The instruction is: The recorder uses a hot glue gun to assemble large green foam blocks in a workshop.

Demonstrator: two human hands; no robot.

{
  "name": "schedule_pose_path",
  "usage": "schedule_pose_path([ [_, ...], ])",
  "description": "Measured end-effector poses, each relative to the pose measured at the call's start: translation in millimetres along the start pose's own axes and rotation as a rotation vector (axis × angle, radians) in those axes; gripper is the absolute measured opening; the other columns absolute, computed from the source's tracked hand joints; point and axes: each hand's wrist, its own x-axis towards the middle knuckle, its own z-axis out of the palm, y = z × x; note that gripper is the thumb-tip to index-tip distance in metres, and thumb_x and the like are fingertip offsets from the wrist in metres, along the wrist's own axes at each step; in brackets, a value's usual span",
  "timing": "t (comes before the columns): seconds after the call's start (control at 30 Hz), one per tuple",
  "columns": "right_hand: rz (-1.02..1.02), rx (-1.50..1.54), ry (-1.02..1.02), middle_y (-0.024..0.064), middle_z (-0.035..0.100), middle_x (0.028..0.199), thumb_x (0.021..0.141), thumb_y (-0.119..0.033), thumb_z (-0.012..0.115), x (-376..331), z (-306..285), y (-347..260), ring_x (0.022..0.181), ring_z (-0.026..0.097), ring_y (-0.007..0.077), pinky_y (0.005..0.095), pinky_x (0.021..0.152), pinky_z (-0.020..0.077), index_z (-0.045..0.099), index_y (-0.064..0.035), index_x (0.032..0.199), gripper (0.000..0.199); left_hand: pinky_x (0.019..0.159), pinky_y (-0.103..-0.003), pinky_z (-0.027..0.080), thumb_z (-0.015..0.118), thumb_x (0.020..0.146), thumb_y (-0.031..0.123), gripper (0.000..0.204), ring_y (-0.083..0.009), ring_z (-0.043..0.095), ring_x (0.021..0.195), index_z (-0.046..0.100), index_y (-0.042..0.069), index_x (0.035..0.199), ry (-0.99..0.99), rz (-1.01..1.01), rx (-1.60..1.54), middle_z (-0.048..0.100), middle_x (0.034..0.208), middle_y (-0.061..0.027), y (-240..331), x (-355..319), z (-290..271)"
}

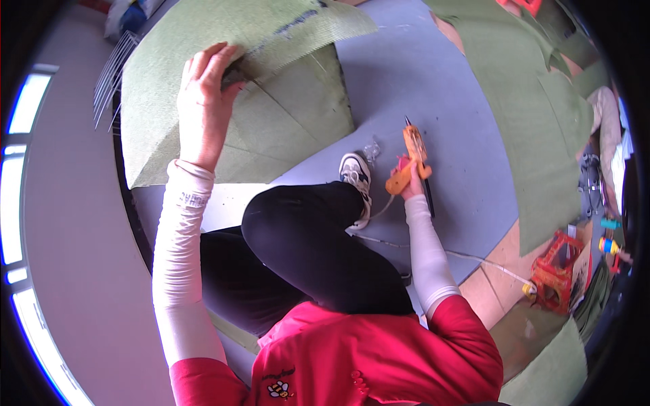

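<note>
We count two hands. Our left hand (203, 101) clamps the folded flap of one coarse green woven mat (169, 88) — ridged, lying at upper left on the smooth grey floor (447, 95). Our right hand (408, 181) is closed on one orange glue gun (409, 159), nozzle pointing away. More green mats (535, 115) and a red crate (556, 271) lie rightward.
</note>
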Motion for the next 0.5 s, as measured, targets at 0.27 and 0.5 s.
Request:
schedule_pose_path([
  [0.27, 0.063, -0.168, 0.423, 0.0046, 0.055, 0.118, 0.092, -0.046, 0.058, -5.7, -76.0, 11.4, 0.094, 0.058, 0.0236, 0.0417, 0.084, 0.0517, 0.048, -0.0164, 0.131, 0.050, 0.092, -0.034, 0.048, 0.076, 0.064, 0.000, 0.057, -0.0267, 0.056, 0.105, 0.060, 0.007, 0.118, -0.082, -0.021, -0.003, 0.058, 0.118, -0.0068, -7.7, -0.4, -9.6],
  [0.5, 0.205, -1.392, 0.783, 0.0054, 0.065, 0.094, 0.090, -0.041, 0.063, -35.9, -111.7, -46.3, 0.073, 0.062, 0.0197, 0.0373, 0.066, 0.0530, 0.060, -0.0065, 0.110, 0.041, 0.092, -0.035, 0.047, 0.076, 0.063, 0.000, 0.058, -0.0270, 0.055, 0.104, 0.059, 0.007, 0.119, -0.080, 0.010, -0.084, 0.058, 0.118, -0.0066, -4.7, 9.4, 3.0],
])
